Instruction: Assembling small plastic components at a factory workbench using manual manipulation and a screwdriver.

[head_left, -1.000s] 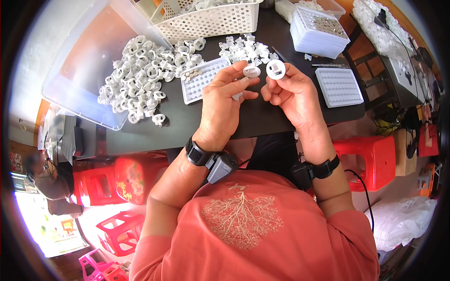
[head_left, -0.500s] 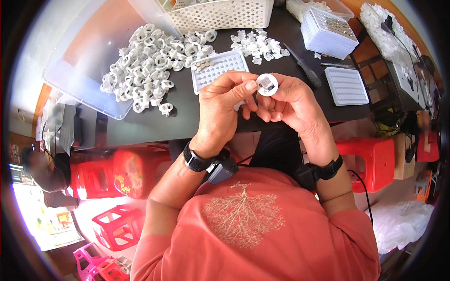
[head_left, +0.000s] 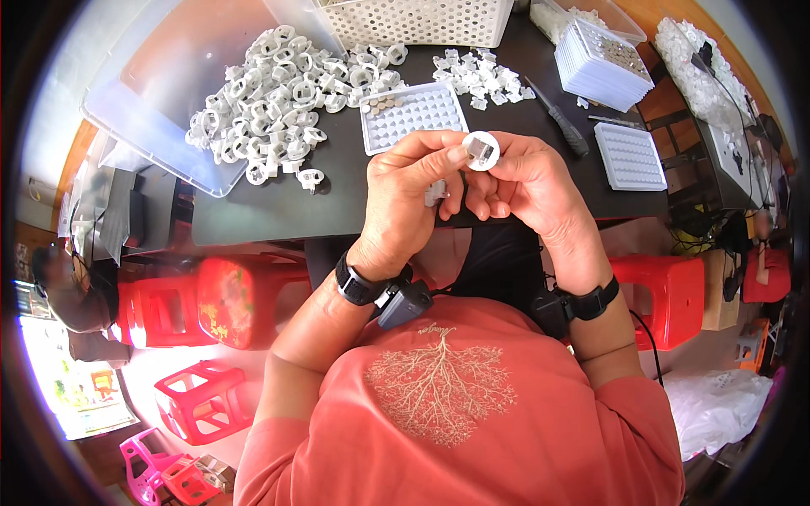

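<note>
Here, left hand (head_left: pixel 409 181) and right hand (head_left: pixel 531 181), fingers (head_left: pixel 510 168) pinching a white disc (head_left: pixel 481 152), by the tabletop (head_left: pixel 270 211) edge, tray (head_left: pixel 426 122) just beyond, small script (head_left: pixel 434 331) on a red shirt (head_left: pixel 472 460).

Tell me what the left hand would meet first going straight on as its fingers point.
Probably the round white plastic part in the right hand; depth is unclear, and the left hand may touch it.

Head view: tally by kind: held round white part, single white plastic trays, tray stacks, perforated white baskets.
Held round white part: 1
Single flat white plastic trays: 2
Stack of white plastic trays: 1
Perforated white plastic basket: 1
Total: 5
</note>
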A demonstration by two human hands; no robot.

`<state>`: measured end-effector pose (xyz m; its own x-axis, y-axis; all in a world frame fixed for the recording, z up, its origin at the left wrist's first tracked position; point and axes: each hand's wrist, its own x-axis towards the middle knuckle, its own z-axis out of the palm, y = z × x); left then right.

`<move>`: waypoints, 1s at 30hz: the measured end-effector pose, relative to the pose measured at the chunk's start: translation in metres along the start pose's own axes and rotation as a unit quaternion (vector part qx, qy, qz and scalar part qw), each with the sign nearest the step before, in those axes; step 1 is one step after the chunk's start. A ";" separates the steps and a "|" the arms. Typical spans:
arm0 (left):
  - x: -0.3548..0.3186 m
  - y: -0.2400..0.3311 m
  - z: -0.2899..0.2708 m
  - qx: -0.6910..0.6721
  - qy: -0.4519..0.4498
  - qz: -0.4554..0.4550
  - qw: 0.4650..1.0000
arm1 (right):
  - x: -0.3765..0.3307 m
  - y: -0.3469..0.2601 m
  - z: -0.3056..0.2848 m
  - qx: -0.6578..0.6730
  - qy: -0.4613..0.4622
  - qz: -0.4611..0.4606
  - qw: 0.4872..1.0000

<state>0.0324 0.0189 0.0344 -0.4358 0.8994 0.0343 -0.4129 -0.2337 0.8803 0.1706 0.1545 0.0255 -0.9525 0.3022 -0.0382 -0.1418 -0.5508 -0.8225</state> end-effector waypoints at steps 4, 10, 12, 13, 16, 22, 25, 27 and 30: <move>-0.001 -0.002 -0.003 -0.013 -0.009 0.002 1.000 | -0.002 -0.002 0.001 0.002 -0.019 0.005 1.000; -0.003 0.001 -0.008 -0.038 -0.006 -0.011 0.999 | -0.002 -0.003 0.004 0.007 -0.022 0.032 0.999; -0.005 0.000 -0.012 -0.056 -0.007 -0.014 0.998 | -0.002 -0.003 0.005 0.005 -0.020 0.037 0.999; -0.006 0.000 -0.013 -0.053 -0.009 -0.018 0.998 | -0.001 -0.003 0.005 0.000 -0.016 0.041 0.999; -0.008 0.000 -0.012 -0.061 -0.017 -0.020 0.998 | 0.001 -0.003 0.006 -0.006 -0.008 0.047 0.999; -0.010 0.002 -0.011 -0.074 -0.027 -0.028 0.997 | 0.004 -0.002 0.008 -0.018 -0.002 0.048 0.999; -0.010 0.000 -0.013 -0.083 -0.029 -0.032 0.996 | 0.004 -0.003 0.011 -0.036 0.012 0.050 0.998; -0.011 -0.002 -0.014 -0.098 -0.029 -0.032 0.994 | 0.003 -0.002 0.013 -0.038 0.015 0.052 0.998; -0.011 -0.004 -0.014 -0.096 -0.010 -0.023 0.995 | 0.004 0.003 0.021 -0.054 0.057 0.043 0.996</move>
<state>0.0278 0.0044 0.0241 -0.3986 0.9171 0.0073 -0.5774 -0.2571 0.7749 0.1610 0.1382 0.0350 -0.9220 0.3479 -0.1696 -0.0263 -0.4935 -0.8694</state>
